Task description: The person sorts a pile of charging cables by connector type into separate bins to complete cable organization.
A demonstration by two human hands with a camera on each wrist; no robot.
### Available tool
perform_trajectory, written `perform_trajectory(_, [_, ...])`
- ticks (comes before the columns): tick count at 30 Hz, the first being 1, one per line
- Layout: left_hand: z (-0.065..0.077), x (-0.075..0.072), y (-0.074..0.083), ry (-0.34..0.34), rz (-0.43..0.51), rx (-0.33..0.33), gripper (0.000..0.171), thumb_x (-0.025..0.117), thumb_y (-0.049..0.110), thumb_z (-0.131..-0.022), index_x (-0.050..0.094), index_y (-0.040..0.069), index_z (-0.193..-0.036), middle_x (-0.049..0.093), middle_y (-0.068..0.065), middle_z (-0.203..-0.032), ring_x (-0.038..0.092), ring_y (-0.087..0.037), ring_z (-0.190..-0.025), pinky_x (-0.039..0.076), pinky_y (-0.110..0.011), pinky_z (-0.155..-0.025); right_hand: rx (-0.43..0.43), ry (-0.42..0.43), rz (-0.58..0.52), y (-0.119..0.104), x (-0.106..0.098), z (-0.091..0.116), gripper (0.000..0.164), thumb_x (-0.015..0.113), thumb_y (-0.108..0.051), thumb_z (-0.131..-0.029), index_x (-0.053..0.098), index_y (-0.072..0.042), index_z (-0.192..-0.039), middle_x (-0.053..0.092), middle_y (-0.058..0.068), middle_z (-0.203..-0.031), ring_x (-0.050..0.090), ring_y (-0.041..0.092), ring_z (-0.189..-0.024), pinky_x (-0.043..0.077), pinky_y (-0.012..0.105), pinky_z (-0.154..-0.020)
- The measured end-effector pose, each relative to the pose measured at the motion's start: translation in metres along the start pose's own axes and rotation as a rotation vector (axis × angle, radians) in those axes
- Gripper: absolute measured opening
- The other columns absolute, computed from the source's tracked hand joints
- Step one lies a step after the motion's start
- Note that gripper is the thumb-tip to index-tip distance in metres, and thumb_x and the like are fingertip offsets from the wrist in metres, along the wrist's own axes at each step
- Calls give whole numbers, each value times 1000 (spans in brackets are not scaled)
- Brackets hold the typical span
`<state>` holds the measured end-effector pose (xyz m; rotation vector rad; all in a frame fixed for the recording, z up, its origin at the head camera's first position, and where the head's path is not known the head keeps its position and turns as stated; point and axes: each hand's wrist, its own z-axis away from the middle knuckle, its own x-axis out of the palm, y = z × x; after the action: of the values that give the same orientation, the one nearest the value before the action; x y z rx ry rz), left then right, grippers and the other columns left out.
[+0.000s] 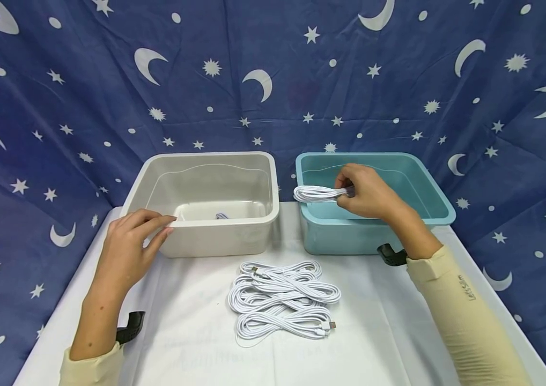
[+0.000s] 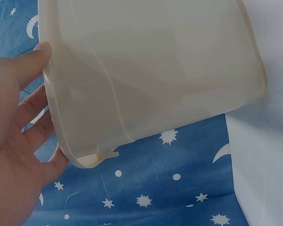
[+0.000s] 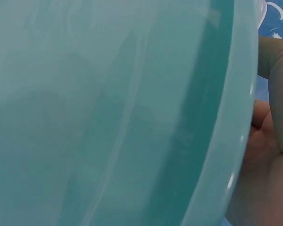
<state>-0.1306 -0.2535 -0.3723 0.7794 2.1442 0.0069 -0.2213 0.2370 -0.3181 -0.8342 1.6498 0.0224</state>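
My right hand (image 1: 368, 194) pinches a coiled white cable (image 1: 314, 193) over the teal bin (image 1: 342, 221). The coil sticks out leftward, past that bin's left rim, and a dark bit shows beside the fingertips. In the right wrist view the bin's wall (image 3: 108, 117) hides the cable and part of the hand. My left hand (image 1: 130, 241) touches the off-white bin (image 1: 224, 222) at its front left rim, thumb on one side and relaxed fingers on the other. Part of a cable (image 1: 221, 216) shows inside that bin.
Several coiled white cables (image 1: 282, 295) lie in an overlapping pile on the white table (image 1: 186, 332), in front of the bins. A USB plug (image 1: 328, 325) points right at the pile's near edge. Behind the bins hangs a blue curtain (image 1: 292, 102) with moons and stars.
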Motion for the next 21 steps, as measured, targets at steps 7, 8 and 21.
perform_trajectory(7, [1, 1, 0, 0, 4, -1, 27, 85, 4, -89, 81, 9, -115, 71, -7, -101, 67, -30, -97, 42, -56, -89, 4, -3, 29, 13, -4, 9, 17, 66, 3, -79, 66, -7, -92, 60, 6, -89, 53, 22, -78, 44, 42, -73])
perform_trajectory(8, [1, 1, 0, 1, 4, -1, 27, 85, 4, -88, 81, 10, -115, 71, -7, -101, 67, -30, -97, 42, -56, -89, 0, -7, 32, 15, -4, 10, 17, 66, 3, -79, 66, -7, -93, 60, 6, -90, 53, 23, -79, 45, 42, -74])
perform_trajectory(21, [1, 1, 1, 3, 3, -4, 27, 85, 4, -89, 81, 10, -115, 71, -7, -101, 66, -30, -98, 41, -55, -89, -95, 70, 35, 4, -8, 24, 25, 63, 6, -79, 73, -5, -99, 69, 8, -98, 64, 24, -90, 54, 45, -83])
